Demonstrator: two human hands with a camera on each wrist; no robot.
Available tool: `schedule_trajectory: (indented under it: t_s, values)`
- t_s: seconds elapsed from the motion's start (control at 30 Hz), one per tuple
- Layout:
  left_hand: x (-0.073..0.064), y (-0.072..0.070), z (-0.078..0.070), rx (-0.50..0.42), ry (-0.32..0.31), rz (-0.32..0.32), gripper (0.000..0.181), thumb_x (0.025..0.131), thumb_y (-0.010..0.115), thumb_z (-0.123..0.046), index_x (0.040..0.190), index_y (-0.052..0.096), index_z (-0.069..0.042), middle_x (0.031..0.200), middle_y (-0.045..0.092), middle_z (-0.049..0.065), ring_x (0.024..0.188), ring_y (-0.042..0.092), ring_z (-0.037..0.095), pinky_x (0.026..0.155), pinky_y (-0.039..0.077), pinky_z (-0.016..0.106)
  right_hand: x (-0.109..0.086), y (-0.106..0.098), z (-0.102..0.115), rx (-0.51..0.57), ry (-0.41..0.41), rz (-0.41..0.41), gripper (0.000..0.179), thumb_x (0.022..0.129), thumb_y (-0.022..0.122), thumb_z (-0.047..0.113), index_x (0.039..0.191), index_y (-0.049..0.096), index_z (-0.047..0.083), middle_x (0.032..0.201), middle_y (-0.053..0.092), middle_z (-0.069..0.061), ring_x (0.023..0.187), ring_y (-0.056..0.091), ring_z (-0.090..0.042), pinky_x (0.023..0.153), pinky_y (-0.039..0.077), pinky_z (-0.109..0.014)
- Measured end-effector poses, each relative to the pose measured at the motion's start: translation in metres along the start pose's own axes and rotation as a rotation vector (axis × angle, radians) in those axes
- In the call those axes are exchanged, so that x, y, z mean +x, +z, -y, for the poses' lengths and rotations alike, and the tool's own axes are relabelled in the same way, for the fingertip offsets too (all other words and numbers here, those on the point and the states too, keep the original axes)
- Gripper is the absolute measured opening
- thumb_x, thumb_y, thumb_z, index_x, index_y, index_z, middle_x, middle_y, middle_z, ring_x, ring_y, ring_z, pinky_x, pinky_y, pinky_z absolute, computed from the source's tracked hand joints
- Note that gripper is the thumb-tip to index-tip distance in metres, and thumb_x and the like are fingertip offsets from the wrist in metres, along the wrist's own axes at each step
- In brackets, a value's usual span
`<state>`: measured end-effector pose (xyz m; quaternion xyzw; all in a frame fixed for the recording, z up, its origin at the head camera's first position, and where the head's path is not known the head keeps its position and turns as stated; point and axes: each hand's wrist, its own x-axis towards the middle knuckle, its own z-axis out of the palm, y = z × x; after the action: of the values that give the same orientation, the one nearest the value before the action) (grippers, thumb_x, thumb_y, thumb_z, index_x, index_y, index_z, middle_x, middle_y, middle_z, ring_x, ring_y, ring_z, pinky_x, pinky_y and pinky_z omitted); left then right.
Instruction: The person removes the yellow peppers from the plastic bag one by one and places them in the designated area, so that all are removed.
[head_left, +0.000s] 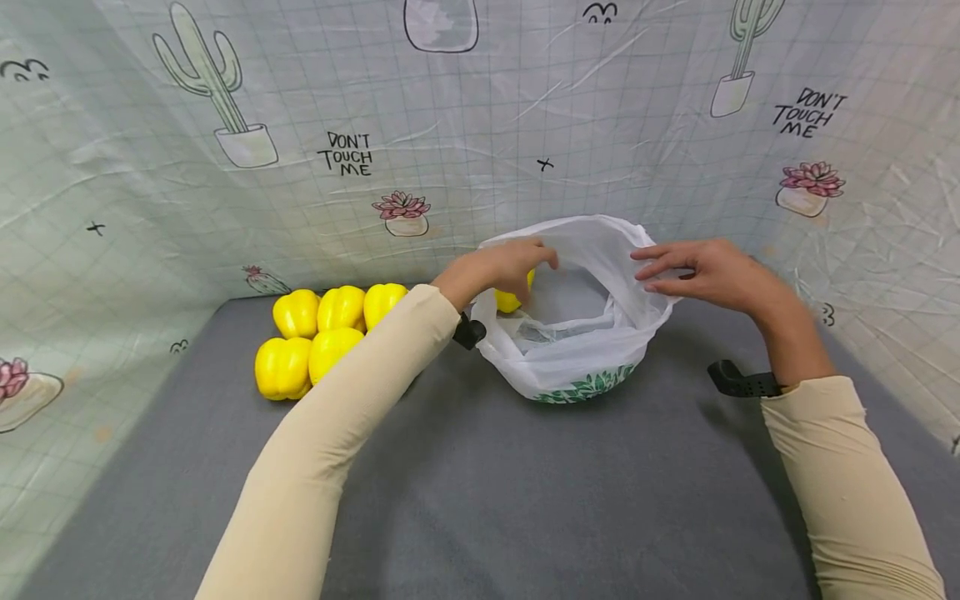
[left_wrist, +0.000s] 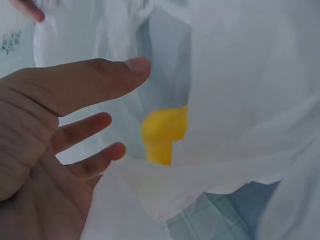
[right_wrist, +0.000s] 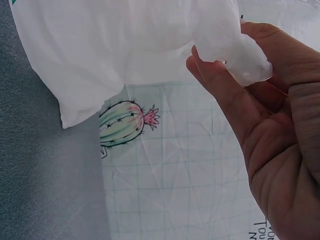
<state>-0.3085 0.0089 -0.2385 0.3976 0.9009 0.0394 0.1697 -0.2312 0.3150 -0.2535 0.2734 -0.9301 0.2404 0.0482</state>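
Note:
A white plastic bag (head_left: 577, 354) with a green leaf print stands with its mouth spread wide. Inside, at its left, lies a yellow bell pepper (head_left: 508, 300), partly covered by my left hand (head_left: 495, 271). That hand reaches over the left rim with its fingers apart. In the left wrist view, a gap separates the fingers from the pepper (left_wrist: 162, 135), and white plastic covers part of it. At the bag's right rim is my right hand (head_left: 716, 271). The right wrist view shows a fold of the bag (right_wrist: 247, 60) held between its thumb and fingers.
Several yellow bell peppers (head_left: 282, 368) stand in two rows on the grey tabletop (head_left: 480, 500), left of the bag; the left sleeve (head_left: 360, 400) hides part of this group. A printed curtain (head_left: 480, 108) hangs close behind the bag and along the sides.

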Motion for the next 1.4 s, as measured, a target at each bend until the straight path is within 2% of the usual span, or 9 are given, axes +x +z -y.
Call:
schedule_trajectory:
  t_s: [0.2, 0.33, 0.4, 0.5, 0.6, 0.8, 1.03, 1.23, 1.4]
  values:
    - [0.009, -0.005, 0.004, 0.029, -0.151, 0.120, 0.072, 0.092, 0.077, -0.016, 0.154, 0.039, -0.017, 0.161, 0.026, 0.011, 0.137, 0.039, 0.028, 0.111, 0.040, 0.042, 0.002, 0.001, 0.002, 0.024, -0.024, 0.002, 0.021, 0.093, 0.075, 0.012, 0.113, 0.079, 0.014, 0.136, 0.065, -0.004, 0.111, 0.057, 0.005, 0.071, 0.046, -0.014]
    - [0.012, -0.008, -0.001, 0.097, -0.270, 0.154, 0.080, 0.090, 0.079, -0.018, 0.157, 0.034, -0.023, 0.166, 0.015, 0.010, 0.145, 0.027, 0.036, 0.108, 0.042, 0.050, 0.004, 0.001, 0.003, 0.033, -0.015, 0.004, 0.022, 0.093, 0.075, 0.012, 0.114, 0.079, 0.014, 0.137, 0.065, -0.004, 0.112, 0.054, 0.010, 0.072, 0.046, -0.012]
    - [0.011, -0.009, -0.004, 0.139, -0.306, 0.160, 0.077, 0.089, 0.080, -0.014, 0.153, 0.038, -0.021, 0.162, 0.025, 0.010, 0.142, 0.031, 0.036, 0.104, 0.046, 0.049, 0.005, 0.002, 0.004, 0.036, -0.016, 0.006, 0.022, 0.093, 0.075, 0.012, 0.115, 0.079, 0.014, 0.137, 0.065, -0.004, 0.112, 0.054, 0.010, 0.073, 0.046, -0.012]
    - [0.010, -0.012, -0.006, 0.202, -0.329, 0.157, 0.057, 0.089, 0.075, -0.003, 0.139, 0.050, -0.015, 0.141, 0.049, 0.009, 0.125, 0.046, 0.030, 0.096, 0.050, 0.043, 0.004, 0.002, 0.004, 0.030, -0.024, 0.003, 0.022, 0.092, 0.076, 0.012, 0.114, 0.079, 0.014, 0.136, 0.065, -0.004, 0.111, 0.055, 0.010, 0.072, 0.045, -0.013]
    - [0.010, -0.013, -0.003, 0.218, -0.333, 0.126, 0.045, 0.088, 0.069, 0.005, 0.128, 0.055, -0.011, 0.130, 0.057, 0.008, 0.115, 0.052, 0.025, 0.097, 0.050, 0.039, 0.003, 0.002, 0.003, 0.035, -0.028, 0.000, 0.022, 0.092, 0.076, 0.011, 0.114, 0.079, 0.013, 0.136, 0.066, -0.005, 0.111, 0.055, 0.010, 0.072, 0.045, -0.013]
    - [0.016, -0.013, 0.012, 0.066, -0.327, 0.106, 0.068, 0.087, 0.075, 0.005, 0.148, 0.052, -0.017, 0.154, 0.043, 0.006, 0.134, 0.044, 0.024, 0.108, 0.046, 0.038, 0.003, 0.003, 0.001, 0.045, -0.031, 0.001, 0.023, 0.091, 0.077, 0.011, 0.113, 0.079, 0.014, 0.135, 0.066, -0.005, 0.110, 0.056, 0.008, 0.070, 0.047, -0.015]
    - [0.012, -0.009, 0.013, -0.228, -0.318, 0.129, 0.065, 0.090, 0.076, -0.003, 0.142, 0.058, -0.038, 0.160, 0.031, 0.001, 0.127, 0.045, 0.028, 0.100, 0.052, 0.042, 0.004, 0.004, 0.000, 0.043, -0.022, 0.017, 0.022, 0.092, 0.076, 0.013, 0.114, 0.079, 0.014, 0.136, 0.065, -0.004, 0.113, 0.055, 0.006, 0.071, 0.047, -0.016]
    - [0.021, -0.005, 0.015, -0.326, -0.326, 0.181, 0.064, 0.091, 0.076, -0.007, 0.143, 0.057, -0.041, 0.159, 0.028, 0.003, 0.121, 0.049, 0.030, 0.097, 0.054, 0.039, 0.005, 0.006, -0.003, 0.050, -0.040, 0.013, 0.022, 0.091, 0.077, 0.012, 0.113, 0.079, 0.014, 0.135, 0.066, -0.005, 0.111, 0.056, 0.006, 0.070, 0.048, -0.018]
    - [0.027, -0.002, 0.022, -0.463, -0.289, 0.194, 0.066, 0.090, 0.076, -0.007, 0.146, 0.054, -0.033, 0.152, 0.033, 0.005, 0.126, 0.044, 0.031, 0.099, 0.053, 0.045, 0.003, 0.004, -0.004, 0.054, -0.035, 0.010, 0.022, 0.091, 0.077, 0.011, 0.113, 0.079, 0.014, 0.135, 0.066, -0.006, 0.102, 0.059, 0.004, 0.067, 0.047, -0.019]
